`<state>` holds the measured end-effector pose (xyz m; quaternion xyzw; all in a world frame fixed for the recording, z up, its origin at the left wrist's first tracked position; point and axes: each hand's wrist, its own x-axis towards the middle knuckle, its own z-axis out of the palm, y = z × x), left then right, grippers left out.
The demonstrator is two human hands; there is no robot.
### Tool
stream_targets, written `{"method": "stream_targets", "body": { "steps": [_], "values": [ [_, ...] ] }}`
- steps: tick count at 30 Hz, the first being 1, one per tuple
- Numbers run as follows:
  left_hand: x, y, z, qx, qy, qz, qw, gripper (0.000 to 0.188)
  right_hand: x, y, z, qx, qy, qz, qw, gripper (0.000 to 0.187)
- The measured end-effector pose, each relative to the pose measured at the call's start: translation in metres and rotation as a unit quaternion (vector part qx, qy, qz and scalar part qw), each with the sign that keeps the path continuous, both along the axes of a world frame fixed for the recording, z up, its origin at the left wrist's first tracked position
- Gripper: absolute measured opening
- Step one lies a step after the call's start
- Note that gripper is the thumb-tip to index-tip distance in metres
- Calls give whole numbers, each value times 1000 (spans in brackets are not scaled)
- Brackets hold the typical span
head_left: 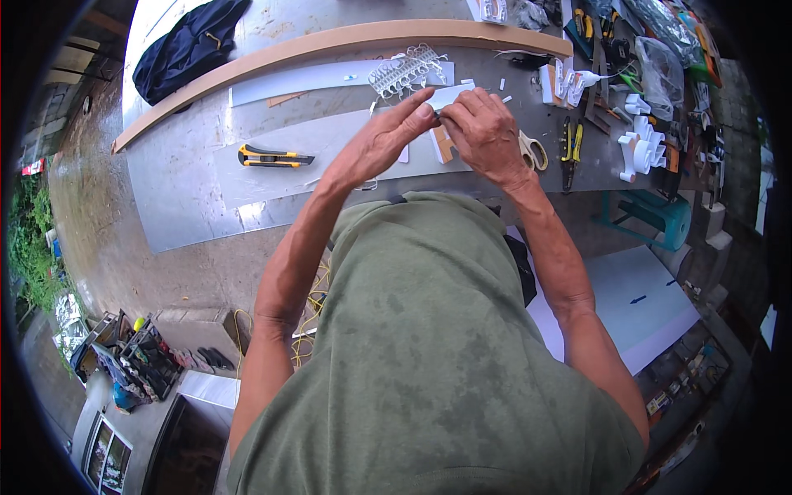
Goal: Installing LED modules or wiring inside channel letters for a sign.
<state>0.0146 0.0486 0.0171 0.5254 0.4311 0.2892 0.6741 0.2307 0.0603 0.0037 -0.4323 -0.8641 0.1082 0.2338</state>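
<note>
Above the metal worktable [186, 194], my left hand [386, 136] and my right hand [485, 132] meet at their fingertips. The fingers of my right hand are curled in a pinch, and the left thumb and index finger press close to them. Something small and dark sits between the fingertips; its kind is too small to tell. Just beyond them lies a white flat piece [450, 95], partly covered by my hands. A small box with brown and white sides [443, 147] shows below the fingers. Cream-handled scissors [535, 153] rest beside my right wrist.
A yellow-and-black utility knife [275, 157] lies left of my hands. Beyond are a perforated white strip [406, 73] and a long brown bar [330, 43]. Yellow-handled pliers [571, 144], white curved letter-like shapes [642, 150] and mixed tools lie right. A teal stool [656, 216] stands below.
</note>
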Motion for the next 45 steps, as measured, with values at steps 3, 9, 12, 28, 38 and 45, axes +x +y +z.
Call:
{"method": "stream_targets", "body": {
  "steps": [3,9,12,28,38,45],
  "values": [
    [-27,10,1,65,331,7,941,59,-10,-9,-1,-66,92,-25,993,7],
    [-79,-34,-36,65,368,1,928,39,1,-32,-12,-475,325,-146,805,18],
    [-77,-60,-52,32,355,30,934,36,-1,-49,-23,-561,378,-135,724,18],
    [-75,-106,-90,260,428,18,866,20,-23,-84,-72,-690,401,-160,580,20],
    [-71,-92,-48,-130,92,105,982,23,-44,-61,-52,-718,484,-78,494,19],
    [-57,-89,-42,-117,-42,232,965,26,-49,-48,-47,-690,517,-65,502,17]
  ]
}}
